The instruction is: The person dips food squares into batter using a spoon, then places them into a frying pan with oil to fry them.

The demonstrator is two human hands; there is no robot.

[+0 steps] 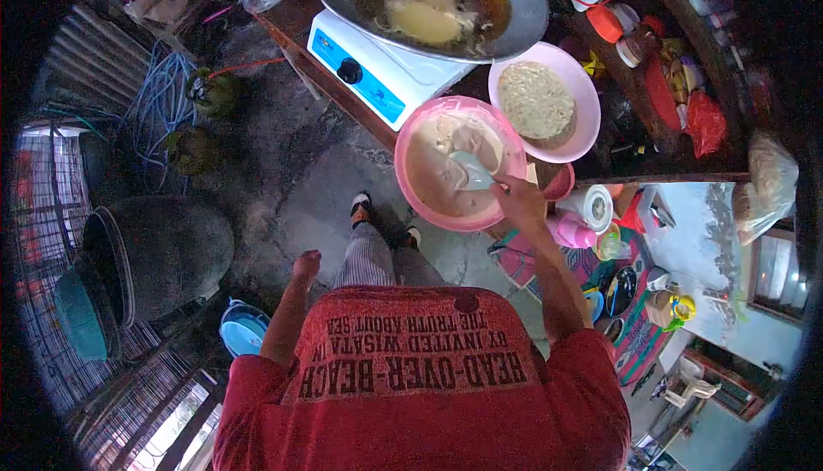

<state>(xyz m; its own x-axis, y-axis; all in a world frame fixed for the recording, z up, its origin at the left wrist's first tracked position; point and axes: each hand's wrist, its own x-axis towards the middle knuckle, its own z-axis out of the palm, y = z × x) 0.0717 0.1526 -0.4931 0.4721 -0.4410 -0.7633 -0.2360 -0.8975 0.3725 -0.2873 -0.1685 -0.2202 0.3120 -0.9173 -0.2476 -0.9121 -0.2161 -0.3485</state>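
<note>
Fingers of the bare left hand (306, 265) are curled in, clear of the bowls. The bare right hand (521, 204) is clamped on a pale plastic ladle (473, 171), its head in beige batter (429, 181) inside the round pink plastic bowl (403, 162). Beyond sit a pale lilac bowl (590, 120) of lumpy mixture (538, 101) and a white-and-blue stove (358, 70) under a wide metal wok (525, 8).

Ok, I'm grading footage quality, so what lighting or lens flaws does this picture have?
Head view: strong wide-angle distortion, with black, vignetted corners; window at lower left blown out; concrete floor dim and grainy; faint sheen on the wok; pink basin evenly lit and readable; background clutter at right too soft to identify fully.
</note>
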